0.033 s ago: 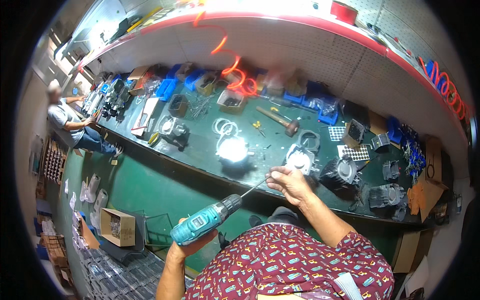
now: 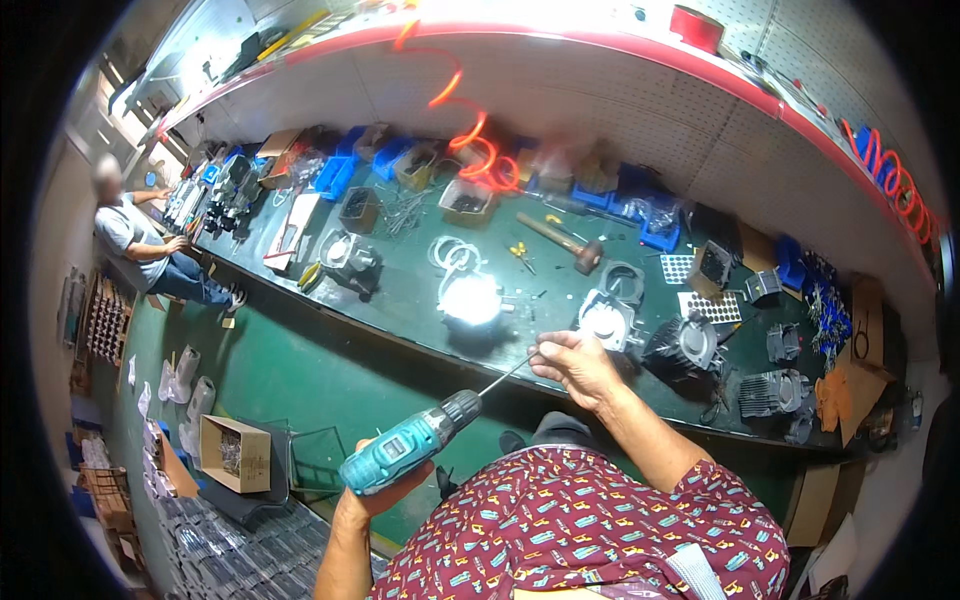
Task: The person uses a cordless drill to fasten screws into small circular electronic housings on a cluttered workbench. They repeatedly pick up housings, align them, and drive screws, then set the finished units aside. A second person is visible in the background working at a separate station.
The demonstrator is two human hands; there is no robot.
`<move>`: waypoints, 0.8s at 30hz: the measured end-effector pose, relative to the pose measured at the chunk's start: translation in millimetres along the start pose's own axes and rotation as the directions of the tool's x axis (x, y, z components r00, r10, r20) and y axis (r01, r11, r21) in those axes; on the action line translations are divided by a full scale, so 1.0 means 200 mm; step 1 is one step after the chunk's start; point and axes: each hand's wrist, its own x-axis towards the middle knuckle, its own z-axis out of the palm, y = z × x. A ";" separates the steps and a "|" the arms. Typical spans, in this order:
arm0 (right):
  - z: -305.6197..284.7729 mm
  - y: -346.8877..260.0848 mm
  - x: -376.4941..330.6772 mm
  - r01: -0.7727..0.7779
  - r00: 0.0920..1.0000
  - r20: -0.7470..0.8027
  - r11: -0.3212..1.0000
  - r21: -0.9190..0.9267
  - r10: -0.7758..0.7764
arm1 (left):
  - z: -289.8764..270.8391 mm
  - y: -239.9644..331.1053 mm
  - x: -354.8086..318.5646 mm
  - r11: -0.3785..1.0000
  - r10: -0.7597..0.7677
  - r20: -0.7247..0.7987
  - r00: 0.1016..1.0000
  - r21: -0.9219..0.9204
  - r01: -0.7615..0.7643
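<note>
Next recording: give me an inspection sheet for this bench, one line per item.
Surface: long green workbench, crowded along its length.
Job's things: teal cordless drill with a long thin bit; grey metal engine parts near the bit's tip.
Clutter: hammer, blue bins, white rings, finned cylinders.
Hands: left hand grips the drill; right hand pinches the bit's tip.
Cables: orange coiled hose hangs over the bench.
Surroundings: another person seated at the far left end; cardboard box on the floor.
</note>
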 end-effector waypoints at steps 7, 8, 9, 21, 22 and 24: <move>0.42 -0.02 0.29 -0.010 0.983 0.172 0.961 -0.276 0.059 | -0.32 -0.25 -0.18 0.752 -0.539 0.069 0.839 -0.410 0.517; 0.47 -0.01 0.35 0.034 0.972 0.232 0.944 -0.329 0.046 | -0.39 -0.26 -0.14 0.674 -0.594 0.069 0.802 -0.502 0.542; 0.52 0.00 0.40 0.014 0.969 0.237 0.945 -0.327 0.067 | -0.44 -0.29 -0.12 0.629 -0.616 0.071 0.784 -0.556 0.544; 1.20 0.14 1.19 -0.202 0.886 0.358 0.941 -0.272 0.294 | -1.15 -0.95 0.08 0.573 -0.673 0.094 0.733 -0.562 0.597; 1.26 0.15 1.23 -0.208 0.895 0.341 0.946 -0.250 0.287 | -1.19 -0.99 0.09 0.554 -0.678 0.094 0.729 -0.587 0.591; 1.38 0.17 1.30 -0.221 0.921 0.293 0.963 -0.155 0.258 | -1.23 -1.16 0.10 0.551 -0.661 0.098 0.744 -0.611 0.569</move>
